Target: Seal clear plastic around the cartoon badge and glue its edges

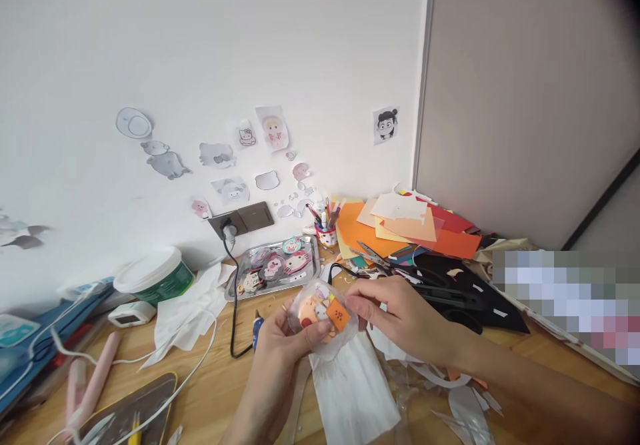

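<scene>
A small paper cartoon figure (309,311) with an orange square on it is wrapped in clear plastic film (333,348). My left hand (287,341) grips it from the left, the thumb lying across its front. On the other side, my right hand (393,311) has its thumb and fingers closed at the edge of the film. Below the figure, a white tissue (355,395) lies on the wooden table. A blue glue gun (257,331) is partly hidden behind my left hand.
A metal tray (231,291) of cartoon cutouts stands by the wall, beside a pen cup (327,235). Coloured paper (370,228) and scissors (377,258) are piled at the back right. To the left are a white tub (155,278), cables and a pink hair straightener (100,371).
</scene>
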A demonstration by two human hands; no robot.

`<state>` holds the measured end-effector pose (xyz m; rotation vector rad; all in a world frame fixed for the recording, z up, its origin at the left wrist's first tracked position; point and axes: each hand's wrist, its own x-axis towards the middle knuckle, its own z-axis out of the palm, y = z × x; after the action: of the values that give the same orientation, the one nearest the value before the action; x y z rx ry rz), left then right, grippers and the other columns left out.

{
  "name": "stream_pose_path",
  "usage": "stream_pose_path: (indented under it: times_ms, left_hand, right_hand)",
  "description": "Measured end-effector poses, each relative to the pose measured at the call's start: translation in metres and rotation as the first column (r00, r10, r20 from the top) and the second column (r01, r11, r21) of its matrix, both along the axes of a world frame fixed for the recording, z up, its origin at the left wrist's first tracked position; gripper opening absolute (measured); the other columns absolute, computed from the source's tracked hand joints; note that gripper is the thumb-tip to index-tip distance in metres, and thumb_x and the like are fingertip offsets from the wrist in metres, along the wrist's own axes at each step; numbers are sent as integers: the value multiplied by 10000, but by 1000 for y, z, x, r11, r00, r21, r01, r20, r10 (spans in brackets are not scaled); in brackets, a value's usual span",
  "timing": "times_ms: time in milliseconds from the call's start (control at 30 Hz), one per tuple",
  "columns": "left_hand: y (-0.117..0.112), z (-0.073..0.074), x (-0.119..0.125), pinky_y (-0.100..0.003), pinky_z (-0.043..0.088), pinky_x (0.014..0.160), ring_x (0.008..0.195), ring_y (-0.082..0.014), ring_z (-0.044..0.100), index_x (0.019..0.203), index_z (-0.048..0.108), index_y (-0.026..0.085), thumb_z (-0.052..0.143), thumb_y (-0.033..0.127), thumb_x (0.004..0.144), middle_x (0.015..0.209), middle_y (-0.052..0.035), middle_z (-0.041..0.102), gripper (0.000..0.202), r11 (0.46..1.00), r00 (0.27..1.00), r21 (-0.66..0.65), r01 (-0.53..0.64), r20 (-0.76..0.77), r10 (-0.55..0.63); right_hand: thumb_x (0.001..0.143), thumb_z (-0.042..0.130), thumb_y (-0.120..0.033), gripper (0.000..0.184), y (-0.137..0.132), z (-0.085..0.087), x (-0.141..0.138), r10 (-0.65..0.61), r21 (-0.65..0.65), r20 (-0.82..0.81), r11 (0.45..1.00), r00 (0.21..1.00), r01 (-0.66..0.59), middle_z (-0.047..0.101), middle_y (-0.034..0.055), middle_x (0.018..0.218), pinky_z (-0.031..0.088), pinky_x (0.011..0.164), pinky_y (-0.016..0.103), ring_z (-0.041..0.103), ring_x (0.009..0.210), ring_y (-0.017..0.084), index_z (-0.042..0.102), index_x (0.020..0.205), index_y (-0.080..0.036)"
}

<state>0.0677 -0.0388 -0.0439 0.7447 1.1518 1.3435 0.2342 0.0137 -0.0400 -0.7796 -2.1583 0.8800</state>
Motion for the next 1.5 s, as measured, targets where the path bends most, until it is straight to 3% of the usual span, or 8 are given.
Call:
stream_pose_path:
  times_ms: [233,467,567,667,900,1100,1300,1500]
  left_hand:
    - [-6,5,1,-187,449,581,596,-111,597,780,647,131,788,178,538,670,-18,677,284,999,999,19,30,34,-31]
    - [-12,11,4,-202,465,615,616,-117,602,815,658,138,797,192,532,694,-27,684,320,997,995,35,68,69,-71]
    - [-12,7,-1,-202,465,591,618,-120,601,832,655,154,786,226,562,710,-22,682,309,998,998,44,45,32,-46]
    - [-13,2,-7,-182,455,564,598,-99,589,797,656,162,780,215,582,695,-8,676,254,997,998,59,57,-17,-57]
    - [-9,3,-11,-214,475,634,715,-128,622,927,623,174,770,197,601,869,-45,697,358,980,977,53,189,-108,-183]
    - [1,6,-20,-172,425,559,635,-92,582,856,635,161,742,234,639,765,-30,697,253,995,985,56,82,-156,-72]
    - [5,2,-27,-212,466,628,653,-118,605,819,681,144,715,273,669,736,-37,701,200,997,989,36,70,-135,-65]
    - [5,0,-28,-190,468,581,582,-101,602,694,689,143,720,271,665,667,-22,706,135,998,997,61,20,-71,-16]
  right_hand:
    - [887,459,-276,259,-7,2,0,73,-207,-112,974,991,-95,560,-22,562,420,503,205,542,499,90,575,688,-158]
    - [881,418,-461,428,-3,-6,-5,46,-504,-446,813,894,-293,582,11,544,441,440,215,541,437,97,595,663,-138]
    - [890,380,-487,458,-4,-6,-6,66,-476,-415,834,908,-278,577,18,583,443,492,225,540,490,96,620,747,-124]
    - [834,529,-435,315,-7,-4,-6,69,-465,-356,852,932,-241,564,-6,635,441,497,211,525,507,79,627,769,-142]
    - [813,585,-333,199,-5,-6,-9,-57,-489,-394,858,917,-157,570,-20,633,444,489,190,532,515,66,620,745,-149]
    - [825,558,-376,231,1,-4,-5,17,-513,-369,830,929,-219,597,-7,658,431,517,195,558,575,84,617,798,-154]
    - [826,558,-368,226,5,-9,-6,6,-540,-309,822,951,-181,571,-18,662,406,453,183,556,528,77,612,791,-152]
    - [806,590,-368,209,3,-6,-6,10,-495,-277,855,961,-152,640,14,871,432,640,220,565,768,117,654,889,-187]
